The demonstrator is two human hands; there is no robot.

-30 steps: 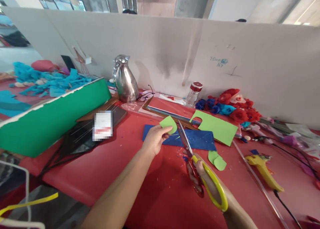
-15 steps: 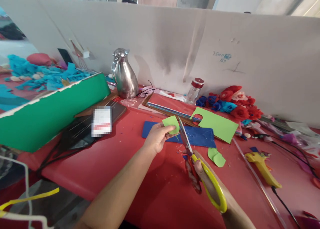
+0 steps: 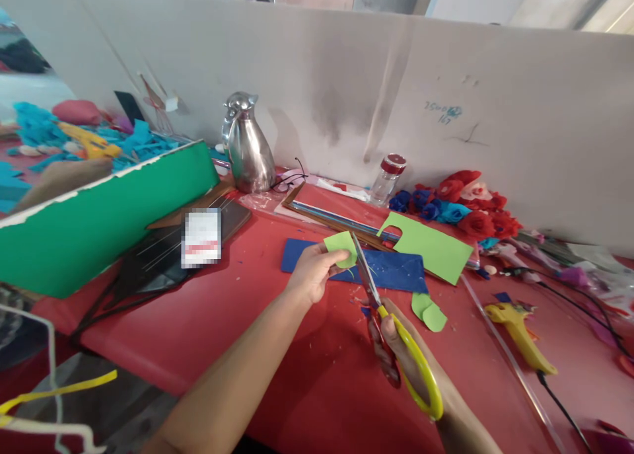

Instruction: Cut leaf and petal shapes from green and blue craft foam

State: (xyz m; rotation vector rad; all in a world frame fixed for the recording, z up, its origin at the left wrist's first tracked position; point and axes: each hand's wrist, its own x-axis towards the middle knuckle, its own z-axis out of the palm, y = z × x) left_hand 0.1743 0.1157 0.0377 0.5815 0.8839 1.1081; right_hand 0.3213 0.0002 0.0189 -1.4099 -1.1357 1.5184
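Note:
Between thumb and fingers, my left hand (image 3: 314, 270) pinches a small piece of light green paper (image 3: 339, 244) above a dark blue sheet (image 3: 396, 271). A pair of scissors (image 3: 369, 279) with one yellow and one red handle loop is in my right hand (image 3: 396, 341). Its blades look nearly closed and lie at the paper's right edge. Two rounded green paper cutouts (image 3: 428, 312) overlap on the red table to the right. Behind them rests a larger green sheet (image 3: 433, 246) with a curved notch cut from its left side.
A steel jug (image 3: 247, 147) and a red-lidded glass jar (image 3: 387, 178) stand by the wall. Paper flowers (image 3: 460, 203) are heaped at right, with a yellow glue gun (image 3: 522, 335) nearer. Left are a green box (image 3: 113, 223) and another person's hand (image 3: 69, 176) near a yellow tool.
The scissors' handles have drawn slightly together, so the blades are more closed beside the green paper. Beyond the green box, another person's hand and a yellow tool have come into view.

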